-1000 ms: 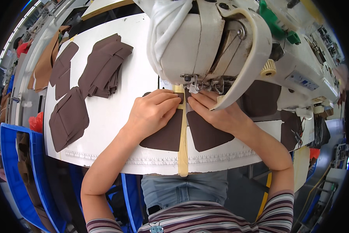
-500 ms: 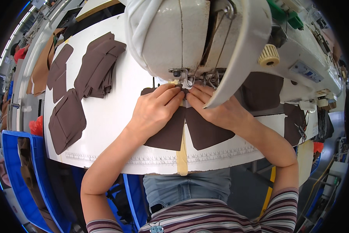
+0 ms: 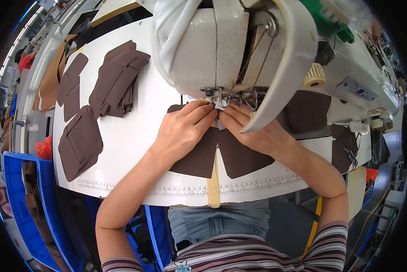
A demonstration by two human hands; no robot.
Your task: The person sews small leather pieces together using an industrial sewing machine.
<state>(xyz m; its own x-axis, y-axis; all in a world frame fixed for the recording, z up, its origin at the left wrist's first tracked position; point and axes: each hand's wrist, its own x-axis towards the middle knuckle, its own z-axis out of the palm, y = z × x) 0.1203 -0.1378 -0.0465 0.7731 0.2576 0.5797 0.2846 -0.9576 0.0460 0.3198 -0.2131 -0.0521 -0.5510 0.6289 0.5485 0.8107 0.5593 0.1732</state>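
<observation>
Two dark brown fabric panels lie under my hands on the white sewing table, a left panel [image 3: 196, 158] and a right panel [image 3: 244, 156]. Their upper ends meet close to the presser foot [image 3: 221, 103] of a white sewing machine [image 3: 199, 50]. My left hand [image 3: 183, 131] presses and pinches the left panel just in front of the foot, fingers together. Opposite it, my right hand [image 3: 260, 133] grips the upper end of the right panel, its fingertips partly hidden behind the curved white guard [image 3: 287, 68]. The fabric edges between my fingertips are mostly covered.
Stacked brown pieces [image 3: 117, 81] and more loose pieces [image 3: 81, 143] lie at the left. Another brown panel [image 3: 307, 111] rests under the machine arm. Small snips [image 3: 350, 156] sit at the right edge. A blue crate [image 3: 45, 204] stands beside the table.
The whole view has shifted slightly downward and right. My hands stay at the presser foot on the same brown panels, with hardly any visible movement.
</observation>
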